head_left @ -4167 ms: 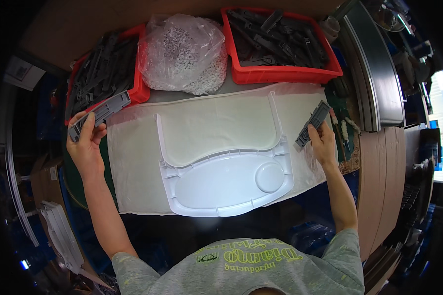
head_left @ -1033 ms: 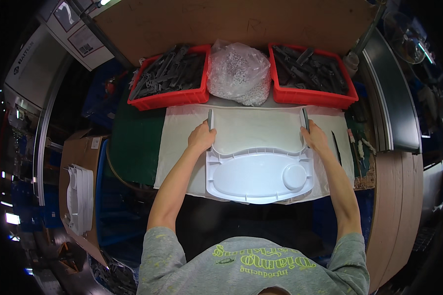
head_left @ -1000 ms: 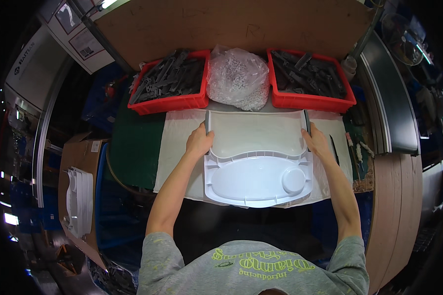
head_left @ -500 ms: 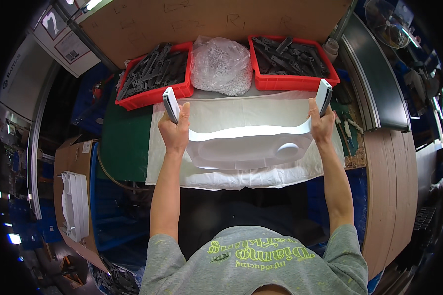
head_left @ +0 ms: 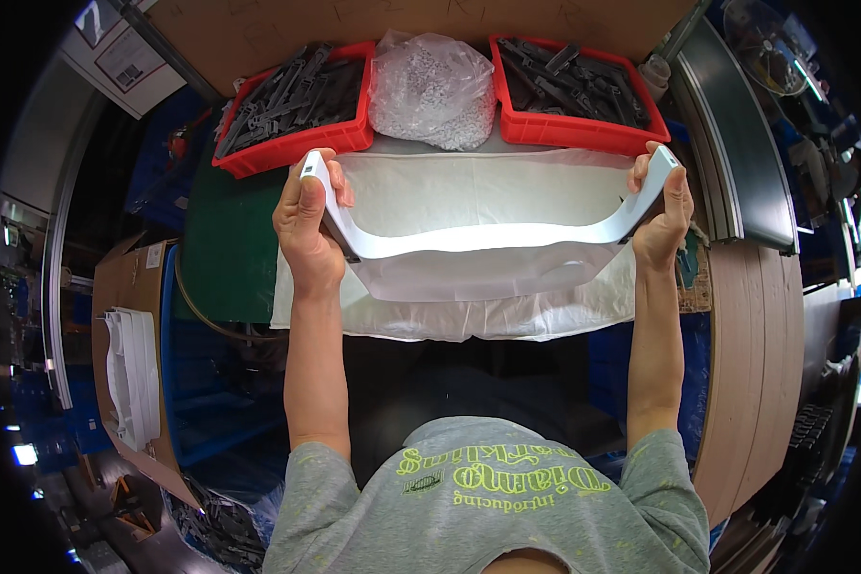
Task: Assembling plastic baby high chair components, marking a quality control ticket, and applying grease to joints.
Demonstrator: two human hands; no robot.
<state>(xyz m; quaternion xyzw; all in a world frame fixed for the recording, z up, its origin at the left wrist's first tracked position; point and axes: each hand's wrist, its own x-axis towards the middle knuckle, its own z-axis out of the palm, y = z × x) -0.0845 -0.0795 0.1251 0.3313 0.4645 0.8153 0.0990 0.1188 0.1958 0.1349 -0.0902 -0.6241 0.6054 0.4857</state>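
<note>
A glossy white plastic housing [head_left: 488, 237], with a shallow curved edge and two raised end arms, is held up over a cream cloth [head_left: 536, 316]. Round its left arm my left hand [head_left: 313, 225] is closed, thumb on the near side and fingertips on the inner side. My right hand [head_left: 662, 210] grips the opposite arm, with its fingers partly behind the plastic. The lower face of the housing is in shade and hangs toward me.
Two red bins [head_left: 354, 134] [head_left: 584, 132] of dark grey plastic parts stand at the back, a clear bag of white pellets [head_left: 432, 96] between them. At left is a cardboard box [head_left: 115, 287] with similar white parts [head_left: 134, 378]; at right, wooden boards [head_left: 751, 364].
Both hands have shifted outward and upward on the housing's arms. The housing has tilted, so its round boss and the dark strips on the arms no longer show. The whole view has shifted slightly.
</note>
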